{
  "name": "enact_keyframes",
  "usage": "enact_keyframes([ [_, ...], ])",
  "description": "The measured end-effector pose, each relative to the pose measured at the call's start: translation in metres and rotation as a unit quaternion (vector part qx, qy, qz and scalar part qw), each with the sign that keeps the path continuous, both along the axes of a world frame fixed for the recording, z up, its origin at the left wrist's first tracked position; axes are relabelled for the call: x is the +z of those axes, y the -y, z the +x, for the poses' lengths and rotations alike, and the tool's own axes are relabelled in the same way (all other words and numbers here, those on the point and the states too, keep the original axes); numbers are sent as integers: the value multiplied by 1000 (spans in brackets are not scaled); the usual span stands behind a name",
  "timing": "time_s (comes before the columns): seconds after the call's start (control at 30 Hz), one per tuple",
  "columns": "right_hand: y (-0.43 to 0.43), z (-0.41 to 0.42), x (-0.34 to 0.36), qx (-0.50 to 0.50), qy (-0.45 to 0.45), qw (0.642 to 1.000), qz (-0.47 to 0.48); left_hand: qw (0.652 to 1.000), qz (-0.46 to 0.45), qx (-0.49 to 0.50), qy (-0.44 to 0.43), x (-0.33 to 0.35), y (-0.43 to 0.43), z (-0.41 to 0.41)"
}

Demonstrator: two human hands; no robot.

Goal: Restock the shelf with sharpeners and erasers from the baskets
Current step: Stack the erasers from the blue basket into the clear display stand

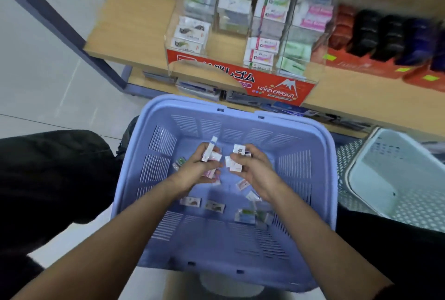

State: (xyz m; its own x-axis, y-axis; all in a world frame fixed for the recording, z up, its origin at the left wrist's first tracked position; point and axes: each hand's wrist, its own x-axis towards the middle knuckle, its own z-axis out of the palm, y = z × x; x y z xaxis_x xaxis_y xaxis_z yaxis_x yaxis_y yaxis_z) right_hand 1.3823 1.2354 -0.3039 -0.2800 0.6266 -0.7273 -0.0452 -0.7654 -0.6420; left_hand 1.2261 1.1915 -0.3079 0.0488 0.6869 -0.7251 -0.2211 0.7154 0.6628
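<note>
A lilac plastic basket (320, 179) sits in front of me, below the shelf. Both my hands are inside it. My left hand (196, 170) is closed around a small bundle of white wrapped erasers (210, 152). My right hand (251, 167) grips a few more white erasers (234, 163). Several loose eraser packs (214, 205) lie on the basket floor. On the wooden shelf (130, 34) stands a clear eraser display with a red front (277, 83), its columns partly filled with boxed erasers (262, 51).
A white basket (361, 167) stands at the right on a perforated metal surface. Dark and red boxed items (375, 34) fill the shelf to the right of the display. My dark-trousered knees flank the lilac basket. A lower shelf holds flat packs.
</note>
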Motion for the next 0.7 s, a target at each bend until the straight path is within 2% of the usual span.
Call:
enact_keyframes([
  [0.17, -1, -8, 51, -52, -51, 997, 17, 996, 79, -31, 6, 52, 4, -6],
  [0.3, 1, -14, 90, -106, -122, 987, 22, 993, 112, 1, -26, 88, 7, -9],
  [0.47, 12, -21, 129, -126, -127, 981, 74, 990, 135, 38, 2, 129, 11, -14],
  [0.6, 16, -35, 153, -135, -125, 981, 62, 988, 145, 41, -26, 156, 8, -16],
  [0.7, 8, -54, 164, -164, -95, 978, 93, 985, 160, 63, -32, 172, -2, -20],
])
